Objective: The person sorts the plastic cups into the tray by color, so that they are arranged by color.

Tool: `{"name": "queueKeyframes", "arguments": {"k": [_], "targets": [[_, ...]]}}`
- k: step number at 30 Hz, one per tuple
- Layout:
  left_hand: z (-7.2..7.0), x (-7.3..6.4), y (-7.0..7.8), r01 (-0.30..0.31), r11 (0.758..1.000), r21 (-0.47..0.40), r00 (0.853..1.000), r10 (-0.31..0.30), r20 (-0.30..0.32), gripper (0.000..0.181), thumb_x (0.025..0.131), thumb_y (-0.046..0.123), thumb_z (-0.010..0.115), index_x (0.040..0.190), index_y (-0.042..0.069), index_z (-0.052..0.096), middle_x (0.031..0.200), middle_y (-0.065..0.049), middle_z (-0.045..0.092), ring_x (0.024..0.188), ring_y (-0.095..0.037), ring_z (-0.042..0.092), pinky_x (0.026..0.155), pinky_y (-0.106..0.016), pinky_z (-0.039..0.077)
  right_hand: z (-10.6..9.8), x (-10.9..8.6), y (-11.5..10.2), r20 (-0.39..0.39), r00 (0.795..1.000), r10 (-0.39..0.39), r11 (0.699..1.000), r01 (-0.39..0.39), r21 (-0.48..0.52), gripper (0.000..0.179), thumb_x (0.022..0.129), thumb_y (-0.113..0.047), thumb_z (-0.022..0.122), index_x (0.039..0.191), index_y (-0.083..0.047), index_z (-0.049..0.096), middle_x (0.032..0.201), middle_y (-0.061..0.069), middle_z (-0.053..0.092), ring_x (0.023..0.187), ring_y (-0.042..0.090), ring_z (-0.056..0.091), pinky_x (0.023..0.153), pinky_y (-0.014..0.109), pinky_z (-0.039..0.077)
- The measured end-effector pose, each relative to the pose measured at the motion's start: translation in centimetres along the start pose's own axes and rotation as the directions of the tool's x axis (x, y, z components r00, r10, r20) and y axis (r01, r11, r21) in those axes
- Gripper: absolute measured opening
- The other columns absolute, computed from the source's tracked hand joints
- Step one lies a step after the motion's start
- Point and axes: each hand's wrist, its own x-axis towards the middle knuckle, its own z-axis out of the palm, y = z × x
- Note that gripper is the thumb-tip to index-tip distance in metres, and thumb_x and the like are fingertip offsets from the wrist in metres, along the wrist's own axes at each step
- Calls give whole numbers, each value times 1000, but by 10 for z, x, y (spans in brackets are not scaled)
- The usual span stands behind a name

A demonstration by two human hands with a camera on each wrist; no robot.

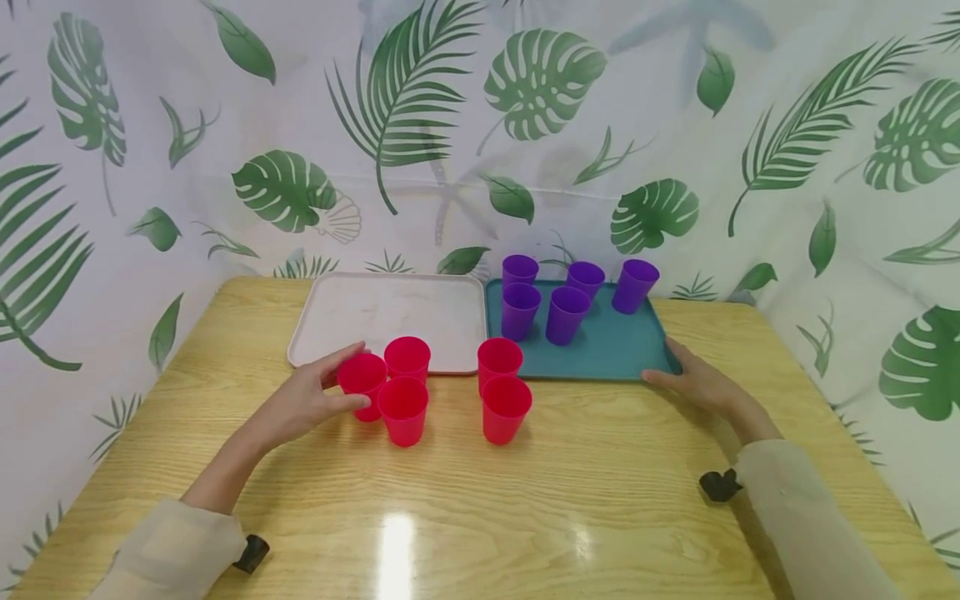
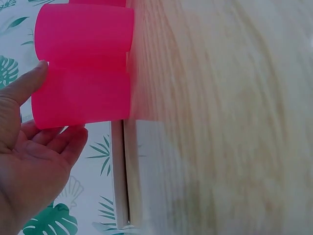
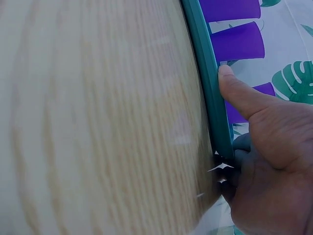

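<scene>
My left hand (image 1: 303,402) is around the leftmost red cup (image 1: 362,379), thumb at its front and fingers behind it. In the left wrist view the thumb touches this cup (image 2: 80,98) and the fingers curl at its other side. Two more red cups, one behind (image 1: 407,358) and one in front (image 1: 403,412), stand close beside it. My right hand (image 1: 697,379) grips the front right corner of the teal tray (image 1: 607,358). In the right wrist view the thumb lies on the rim of the tray (image 3: 210,88), with the other fingers partly hidden at its corner.
Several purple cups (image 1: 567,315) stand upright on the teal tray. A white tray (image 1: 397,321) lies at its left, near the leaf-patterned cloth. Two red cups, one rear (image 1: 498,360) and one front (image 1: 507,412), stand apart from the left group on the wooden table (image 1: 525,517).
</scene>
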Motion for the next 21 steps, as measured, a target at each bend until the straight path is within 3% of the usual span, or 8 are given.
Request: {"name": "queueKeyframes", "arguments": {"k": [12,16,21], "targets": [[-4,-6,-1,4,1000,30,1000,-4,-8,81,95,29,77,158,0,36,159,-23,42,138,-43,48,107,-51,49,0,-2,0,-17,1000,-8,999,9,31,104,103,-50,59,159,11,-4,162,42,-2,148,61,-1,119,71,5],[-14,-9,0,21,999,35,1000,-20,-20,81,95,31,77,159,2,37,156,-21,46,129,-39,57,98,-38,56,1,-3,0,-19,1000,-8,999,9,32,103,103,-49,59,159,10,-5,162,41,-2,149,60,-1,119,71,5],[-31,-10,4,66,995,76,997,-63,-50,83,94,35,77,160,5,36,149,-21,53,118,-33,60,87,-23,56,1,-2,0,-2,1000,-14,999,14,31,104,104,-49,59,160,8,-7,162,41,-3,149,60,-1,119,71,6]]}}
